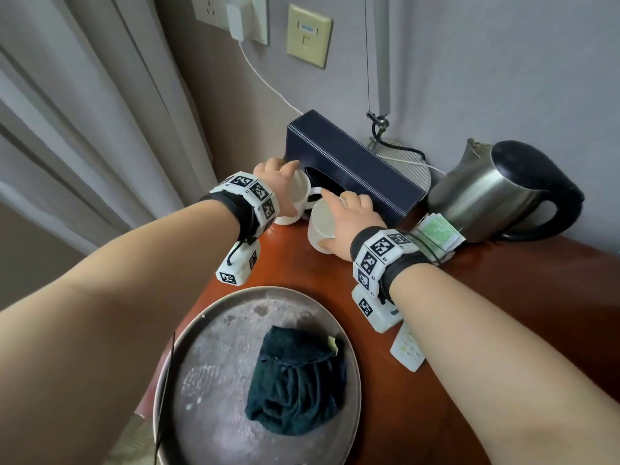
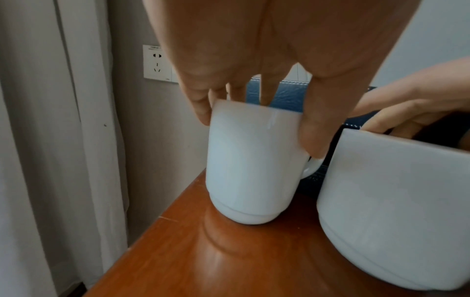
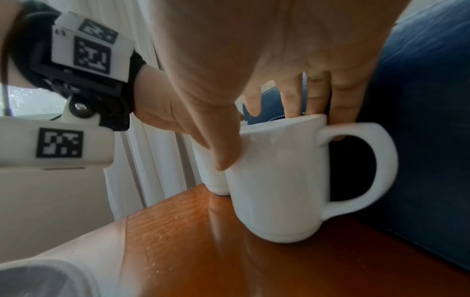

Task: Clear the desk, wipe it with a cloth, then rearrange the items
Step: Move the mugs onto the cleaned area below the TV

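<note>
Two white mugs stand side by side on the reddish wooden desk point(image 1: 396, 380), in front of a dark blue tissue box point(image 1: 352, 162). My left hand point(image 1: 278, 176) grips the left mug point(image 1: 298, 196) point(image 2: 251, 160) from above, thumb and fingers round its rim. My right hand point(image 1: 349, 216) grips the right mug point(image 1: 323, 226) point(image 3: 277, 180) the same way; its handle points toward the box. Both mugs' bases touch the desk. A crumpled dark cloth point(image 1: 298, 380) lies on a round metal tray point(image 1: 214, 330) at the near edge.
A steel kettle point(image 1: 503, 193) stands at the back right, with tea sachets point(image 1: 436, 233) in front of it. A white remote point(image 1: 407, 352) lies under my right forearm. A lamp base point(image 1: 402, 156) and cables sit behind the box. Curtains point(image 1: 84, 112) hang left of the desk edge.
</note>
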A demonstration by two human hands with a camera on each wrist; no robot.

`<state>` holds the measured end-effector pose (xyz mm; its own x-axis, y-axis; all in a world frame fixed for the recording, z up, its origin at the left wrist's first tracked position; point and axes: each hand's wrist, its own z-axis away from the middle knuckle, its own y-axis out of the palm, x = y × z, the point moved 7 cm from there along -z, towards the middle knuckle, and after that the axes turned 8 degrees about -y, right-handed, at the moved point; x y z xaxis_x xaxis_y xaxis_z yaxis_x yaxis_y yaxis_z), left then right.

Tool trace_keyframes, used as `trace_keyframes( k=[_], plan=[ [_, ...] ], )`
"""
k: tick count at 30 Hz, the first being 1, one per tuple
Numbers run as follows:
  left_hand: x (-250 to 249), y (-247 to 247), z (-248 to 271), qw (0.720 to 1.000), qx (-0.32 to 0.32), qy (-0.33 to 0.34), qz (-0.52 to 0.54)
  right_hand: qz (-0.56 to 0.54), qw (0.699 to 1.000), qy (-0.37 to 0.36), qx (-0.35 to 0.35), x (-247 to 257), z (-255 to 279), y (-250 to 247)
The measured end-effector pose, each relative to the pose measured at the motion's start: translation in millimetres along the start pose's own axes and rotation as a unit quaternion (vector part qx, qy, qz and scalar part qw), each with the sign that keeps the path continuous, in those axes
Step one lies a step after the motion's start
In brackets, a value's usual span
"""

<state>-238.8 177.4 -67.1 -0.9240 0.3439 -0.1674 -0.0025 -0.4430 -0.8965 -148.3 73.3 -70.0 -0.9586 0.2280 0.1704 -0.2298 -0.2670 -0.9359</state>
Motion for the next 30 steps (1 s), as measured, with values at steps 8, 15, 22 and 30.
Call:
trace_keyframes(
  k=[8,15,22,30],
  plan=[
    [4,-1,2,0.998,-0.010,-0.037,-0.042,-0.061,0.997,0.023,0.044,-6,4,4],
    [12,-18,31,0.997,-0.057,-0.051,-0.031,-0.071,0.997,-0.001,0.017,-6,23,0],
    [-3,-40,93,0.994,-0.088,-0.060,-0.014,-0.079,0.996,-0.034,-0.026,-20,75,-31],
    [-72,-48,208,0.988,-0.137,-0.034,0.055,-0.077,0.990,-0.050,-0.109,-68,181,-74]
  ],
)
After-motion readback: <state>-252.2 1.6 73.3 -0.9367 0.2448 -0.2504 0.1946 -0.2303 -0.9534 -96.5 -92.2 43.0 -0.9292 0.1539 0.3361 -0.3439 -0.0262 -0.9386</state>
